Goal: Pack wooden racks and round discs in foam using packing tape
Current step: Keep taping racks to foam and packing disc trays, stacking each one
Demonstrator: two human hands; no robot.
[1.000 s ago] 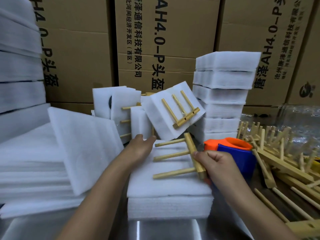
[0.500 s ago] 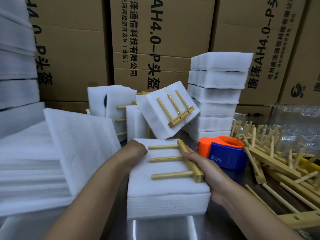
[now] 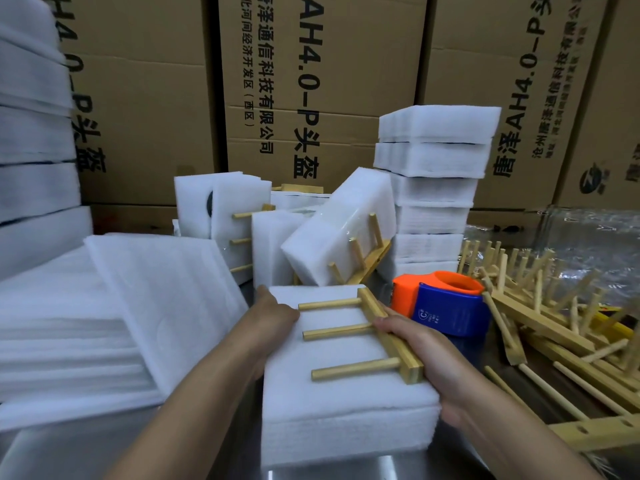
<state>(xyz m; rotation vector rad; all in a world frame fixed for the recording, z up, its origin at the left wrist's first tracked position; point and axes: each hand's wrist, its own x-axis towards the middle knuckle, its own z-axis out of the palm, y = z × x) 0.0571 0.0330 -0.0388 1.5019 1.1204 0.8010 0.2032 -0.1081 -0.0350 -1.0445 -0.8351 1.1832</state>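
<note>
Nearest to you, the foam block (image 3: 346,410) sat on the metal table (image 3: 225,455), with the wooden rack (image 3: 407,362) flat on top of the block. Its bar ran along the block's right edge and its three pegs pointed left across the block. My read: you laid it flat so it would tape down tight against the foam.

Your right hand (image 3: 426,358) clamped the block's right side, with digits curled over the rack's bar, pinning rack and foam together. Your left hand (image 3: 273,313) sat at the block's far-left corner with fingers curled in. I can't tell if it pinched the foam or just braced it. It probably kept the block from sliding.

No tape was on this block yet. The tape dispenser (image 3: 446,306) stood just right of the block, untouched and close to your right hand.

The loose racks (image 3: 554,323) were heaped further right of the block. The loose foam sheets (image 3: 156,306) were stacked left of it.

A taped bundle (image 3: 339,230) leaned just behind the block, and a stack of foam packs (image 3: 433,168) stood behind it to the right. Cardboard boxes (image 3: 311,81) were furthest back. No round discs were visible near the block.
</note>
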